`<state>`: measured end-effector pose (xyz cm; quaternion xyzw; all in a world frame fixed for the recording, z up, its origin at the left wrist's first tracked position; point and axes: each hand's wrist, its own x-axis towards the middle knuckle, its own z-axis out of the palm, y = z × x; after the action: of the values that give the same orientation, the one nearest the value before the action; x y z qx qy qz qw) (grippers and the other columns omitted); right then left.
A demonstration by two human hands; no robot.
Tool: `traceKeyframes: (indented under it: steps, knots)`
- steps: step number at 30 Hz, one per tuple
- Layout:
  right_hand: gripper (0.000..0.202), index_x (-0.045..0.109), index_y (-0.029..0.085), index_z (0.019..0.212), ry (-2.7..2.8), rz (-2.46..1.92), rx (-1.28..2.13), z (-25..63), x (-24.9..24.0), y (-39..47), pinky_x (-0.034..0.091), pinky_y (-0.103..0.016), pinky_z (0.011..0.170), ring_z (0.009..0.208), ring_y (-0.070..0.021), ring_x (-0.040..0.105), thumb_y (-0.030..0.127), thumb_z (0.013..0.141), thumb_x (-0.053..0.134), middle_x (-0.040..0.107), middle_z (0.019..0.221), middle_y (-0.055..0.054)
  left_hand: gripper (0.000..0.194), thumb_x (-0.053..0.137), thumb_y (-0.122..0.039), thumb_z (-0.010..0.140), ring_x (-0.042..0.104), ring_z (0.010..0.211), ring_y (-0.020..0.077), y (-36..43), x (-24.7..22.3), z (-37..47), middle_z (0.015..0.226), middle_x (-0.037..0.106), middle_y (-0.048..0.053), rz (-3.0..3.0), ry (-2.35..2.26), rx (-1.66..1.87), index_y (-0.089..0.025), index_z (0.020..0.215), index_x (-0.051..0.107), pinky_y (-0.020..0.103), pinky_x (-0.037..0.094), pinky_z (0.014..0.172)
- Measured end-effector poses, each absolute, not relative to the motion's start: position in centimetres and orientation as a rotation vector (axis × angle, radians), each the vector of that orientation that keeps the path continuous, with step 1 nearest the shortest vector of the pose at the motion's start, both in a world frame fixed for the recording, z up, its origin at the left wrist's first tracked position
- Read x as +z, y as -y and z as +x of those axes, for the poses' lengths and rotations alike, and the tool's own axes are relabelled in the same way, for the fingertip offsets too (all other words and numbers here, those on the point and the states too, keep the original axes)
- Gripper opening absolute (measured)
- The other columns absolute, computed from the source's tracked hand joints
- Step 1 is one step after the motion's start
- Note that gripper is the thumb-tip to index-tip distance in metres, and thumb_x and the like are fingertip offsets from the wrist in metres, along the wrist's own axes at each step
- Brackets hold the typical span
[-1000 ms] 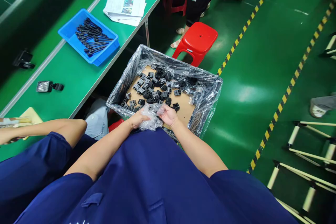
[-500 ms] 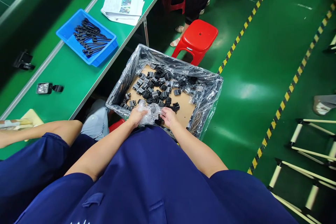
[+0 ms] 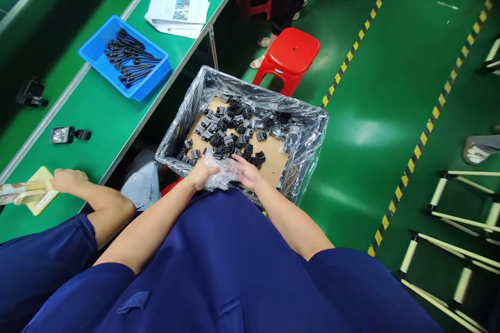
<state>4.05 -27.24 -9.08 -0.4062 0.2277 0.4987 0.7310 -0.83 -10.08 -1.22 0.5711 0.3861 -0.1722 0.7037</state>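
Crumpled clear plastic (image 3: 221, 170) is held between my two hands, over the near edge of a large box (image 3: 183, 109) lined with clear film. My left hand (image 3: 202, 173) grips the plastic from the left, fingers closed. On the other side my right hand (image 3: 247, 172) has its fingers wrapped against the plastic's right end. Whether anything lies inside the plastic cannot be made out. Beyond the hands, several small black parts (image 3: 228, 140) lie on brown cardboard (image 3: 273, 164) in the box, some at the right in clear wrapping.
On the green bench (image 3: 105, 119) at left are a blue bin (image 3: 142, 91) of black rods, papers (image 3: 179, 10) and a small lamp-like item (image 3: 62, 135). A co-worker's hand (image 3: 70, 180) is by a yellow block. A red stool (image 3: 294, 54) stands behind the box.
The view has shifted slightly. My right hand's fingers have moved up along the plastic. At left, the co-worker's arm has drawn in, and the hand now shows beside the yellow block.
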Motion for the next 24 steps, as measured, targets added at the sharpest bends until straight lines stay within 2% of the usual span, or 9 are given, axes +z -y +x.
traceKeyframes:
  steps: [3,6,9,12,14,17,19,21,24]
  knots:
    - [0.036,0.066,0.019,0.096,-0.439,-0.899,1.147,3.9,-8.9,27.3,0.047,-0.023,0.054,0.063,-0.0118,0.059,0.025,0.064,0.080,0.070,0.085,-0.003,0.036,0.074,-0.021,0.046,0.056,0.063,0.0147,9.8,-1.5,-1.9,0.067,0.059,-0.004,1.219,-0.886,-0.429,-0.019,0.077,0.055,0.029,0.048,0.064]
    - [0.022,0.065,0.016,0.081,-0.579,-1.139,1.008,3.8,-9.3,27.3,0.034,-0.019,0.042,0.047,-0.0072,0.046,0.024,0.065,0.077,0.060,0.060,0.002,0.038,0.067,-0.016,0.049,0.055,0.057,0.0137,9.3,-2.0,-3.4,0.064,0.062,-0.005,1.373,-0.830,-0.572,-0.018,0.086,0.064,0.026,0.047,0.060]
    - [0.018,0.064,0.017,0.082,-0.711,-1.213,0.871,4.1,-10.0,27.8,0.029,-0.018,0.038,0.044,-0.0061,0.043,0.018,0.066,0.070,0.058,0.059,0.003,0.029,0.069,-0.014,0.050,0.058,0.060,0.0155,8.7,-1.6,-5.1,0.065,0.066,-0.002,1.582,-0.571,-0.710,-0.020,0.078,0.071,0.026,0.049,0.062]
    - [0.019,0.063,0.018,0.082,-0.739,-1.215,0.800,4.2,-10.8,28.4,0.032,-0.018,0.038,0.044,-0.0053,0.041,0.013,0.064,0.066,0.058,0.062,0.003,0.017,0.075,-0.023,0.058,0.065,0.081,0.0205,8.0,-0.2,-6.1,0.083,0.073,0.004,1.569,-0.313,-0.844,-0.022,0.076,0.074,0.028,0.051,0.080]
    - [0.019,0.065,0.017,0.080,-0.734,-1.283,0.755,4.1,-11.2,28.6,0.034,-0.018,0.040,0.046,-0.0057,0.043,0.012,0.062,0.063,0.060,0.064,0.002,0.023,0.074,-0.035,0.067,0.066,0.090,0.0221,7.7,0.8,-6.3,0.093,0.074,0.005,1.479,-0.282,-0.971,-0.021,0.086,0.076,0.030,0.049,0.087]
    - [0.022,0.067,0.016,0.082,-0.729,-1.409,0.699,3.8,-11.5,28.2,0.036,-0.019,0.043,0.048,-0.0071,0.046,0.014,0.062,0.059,0.061,0.064,0.002,0.038,0.072,-0.048,0.071,0.065,0.099,0.0242,7.6,1.5,-6.3,0.102,0.074,0.008,1.369,-0.334,-1.026,-0.020,0.096,0.075,0.030,0.048,0.090]
    - [0.026,0.069,0.017,0.086,-0.719,-1.456,0.677,3.6,-11.4,27.6,0.037,-0.020,0.045,0.049,-0.0082,0.046,0.017,0.063,0.057,0.061,0.063,0.003,0.042,0.066,-0.055,0.074,0.065,0.093,0.0235,7.8,1.3,-6.4,0.095,0.074,0.008,1.373,-0.452,-0.971,-0.018,0.091,0.075,0.029,0.049,0.083]
    - [0.030,0.070,0.017,0.089,-0.701,-1.473,0.670,3.4,-11.1,26.9,0.039,-0.021,0.048,0.051,-0.0089,0.047,0.019,0.063,0.055,0.064,0.066,0.002,0.043,0.060,-0.058,0.077,0.062,0.073,0.0200,8.4,0.7,-6.6,0.075,0.070,0.006,1.443,-0.574,-0.902,-0.017,0.076,0.072,0.028,0.048,0.068]
    - [0.033,0.071,0.017,0.093,-0.653,-1.488,0.677,3.2,-10.7,26.4,0.043,-0.023,0.054,0.057,-0.0104,0.053,0.021,0.064,0.056,0.069,0.078,-0.001,0.033,0.068,-0.051,0.071,0.049,0.054,0.0140,9.2,0.0,-6.9,0.058,0.059,0.000,1.657,-0.587,-0.794,-0.018,0.067,0.065,0.025,0.038,0.054]
